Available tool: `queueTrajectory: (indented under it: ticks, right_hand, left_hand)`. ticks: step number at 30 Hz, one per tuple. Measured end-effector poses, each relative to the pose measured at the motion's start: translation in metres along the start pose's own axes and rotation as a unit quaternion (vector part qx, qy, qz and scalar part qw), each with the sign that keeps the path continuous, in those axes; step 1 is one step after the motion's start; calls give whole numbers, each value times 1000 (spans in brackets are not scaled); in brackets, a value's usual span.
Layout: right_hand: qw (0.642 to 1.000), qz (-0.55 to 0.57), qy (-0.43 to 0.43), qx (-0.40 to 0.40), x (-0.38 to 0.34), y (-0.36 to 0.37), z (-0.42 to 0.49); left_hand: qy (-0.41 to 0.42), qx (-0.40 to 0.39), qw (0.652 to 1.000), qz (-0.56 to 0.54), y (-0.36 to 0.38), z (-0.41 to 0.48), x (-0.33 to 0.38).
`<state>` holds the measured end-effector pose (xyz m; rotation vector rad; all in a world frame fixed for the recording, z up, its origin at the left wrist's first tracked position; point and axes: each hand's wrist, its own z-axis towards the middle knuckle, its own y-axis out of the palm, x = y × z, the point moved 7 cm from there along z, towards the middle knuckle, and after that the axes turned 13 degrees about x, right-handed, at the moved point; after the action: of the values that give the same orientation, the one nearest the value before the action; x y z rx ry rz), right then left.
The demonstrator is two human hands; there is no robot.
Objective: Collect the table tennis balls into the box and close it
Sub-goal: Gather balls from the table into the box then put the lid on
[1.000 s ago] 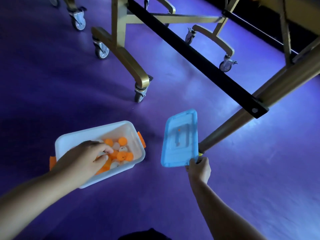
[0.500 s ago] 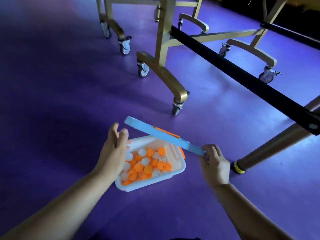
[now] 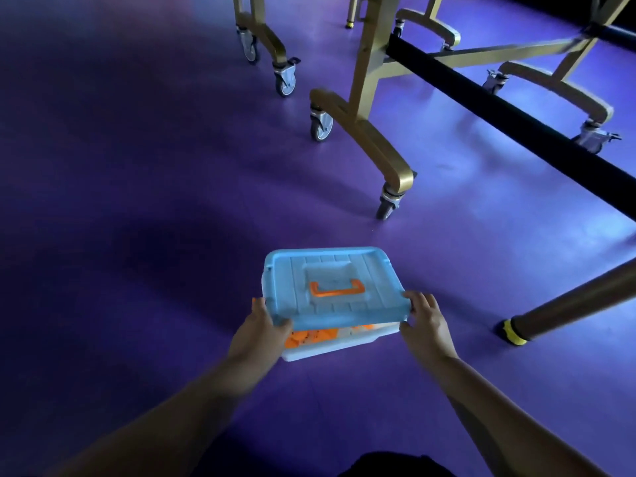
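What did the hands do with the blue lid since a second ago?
The lid was lying on the floor, held only by the right hand. It got lifted, swung over the box, and now sits on top with its near edge still raised, balls showing underneath. The left hand left the balls and took the lid's other end. The box stayed on the floor, still full.
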<state>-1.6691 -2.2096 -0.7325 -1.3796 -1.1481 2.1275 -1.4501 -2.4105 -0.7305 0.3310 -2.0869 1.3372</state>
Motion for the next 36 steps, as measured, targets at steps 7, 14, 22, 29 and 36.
queueTrajectory:
  ticks: [7, 14, 22, 29, 36]
  right_hand:
    - [1000, 12, -7, -27, 1, 16, -17]
    - [999, 4, -42, 2, 0, 18, -22]
    - [995, 21, -91, 36, -15, 30, -44]
    - [991, -23, -125, 27, -16, 35, -54]
    - [981, -94, -163, 41, -12, 34, -55]
  left_hand:
    - [32, -20, 997, 73, 14, -1, -20]
    - [-47, -7, 999, 5, 20, 2, -30]
    - [-51, 89, 994, -29, -13, 31, -38]
    - [-9, 61, 998, -17, -8, 37, -45]
    - [21, 34, 999, 28, -6, 40, -46]
